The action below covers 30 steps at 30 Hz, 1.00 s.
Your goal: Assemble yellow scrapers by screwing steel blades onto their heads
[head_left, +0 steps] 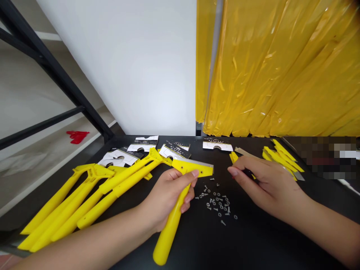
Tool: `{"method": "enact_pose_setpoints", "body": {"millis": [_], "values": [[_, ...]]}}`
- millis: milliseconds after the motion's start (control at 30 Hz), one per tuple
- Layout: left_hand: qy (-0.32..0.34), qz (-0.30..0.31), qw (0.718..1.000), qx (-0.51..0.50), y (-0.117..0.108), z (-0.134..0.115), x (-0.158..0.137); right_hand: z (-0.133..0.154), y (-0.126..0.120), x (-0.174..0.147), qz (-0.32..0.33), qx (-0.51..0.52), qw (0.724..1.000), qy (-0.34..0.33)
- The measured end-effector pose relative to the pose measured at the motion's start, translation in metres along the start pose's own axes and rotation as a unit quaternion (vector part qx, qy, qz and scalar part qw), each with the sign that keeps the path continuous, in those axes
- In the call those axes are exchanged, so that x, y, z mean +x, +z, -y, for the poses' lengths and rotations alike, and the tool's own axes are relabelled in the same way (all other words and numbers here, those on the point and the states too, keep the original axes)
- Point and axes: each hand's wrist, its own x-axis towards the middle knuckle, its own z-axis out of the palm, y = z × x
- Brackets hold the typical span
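My left hand (174, 195) is wrapped round the handle of a yellow scraper (168, 234), its thumb lying on the wide head. A grey metal blade (201, 164) runs along the head's far edge, and two small holes show in the yellow plate. To the right, my right hand (261, 180) is closed in a pinch above the black table; whatever its fingertips hold is too hidden to make out. A small yellow piece (233, 156) shows just behind those fingers. Between the hands lie several loose screws and nuts (219, 202).
Several yellow scraper handles (81, 202) lie side by side at the left. Black-and-white cards (218, 144) are along the back of the black table (253, 243). Flat yellow strips (281, 155) lie beyond my right hand. A white panel and yellow plastic sheeting (281, 75) stand behind.
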Motion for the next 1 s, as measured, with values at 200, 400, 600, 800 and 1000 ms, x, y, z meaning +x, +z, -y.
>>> {"method": "enact_pose_setpoints", "body": {"millis": [200,400,600,800,1000], "values": [[0.0,-0.001,1.0,-0.002,0.0001,0.0001,-0.0012,-0.0003,0.0,-0.0003,-0.003,-0.002,1.0,0.005],[-0.003,0.001,1.0,-0.003,0.0006,0.0,-0.0017,-0.0013,0.0002,-0.0007,0.002,-0.002,1.0,0.001],[-0.001,-0.001,1.0,-0.009,0.0007,-0.0001,-0.0014,-0.0003,0.0,0.0006,0.0,0.0,1.0,-0.007],[-0.01,-0.008,1.0,-0.023,-0.0003,0.0004,0.0001,0.0016,-0.0002,0.0019,-0.001,-0.002,1.0,-0.011],[-0.006,0.003,1.0,-0.014,-0.0016,0.005,0.0006,0.0003,-0.0047,0.001,-0.003,-0.021,1.0,-0.012]]}}
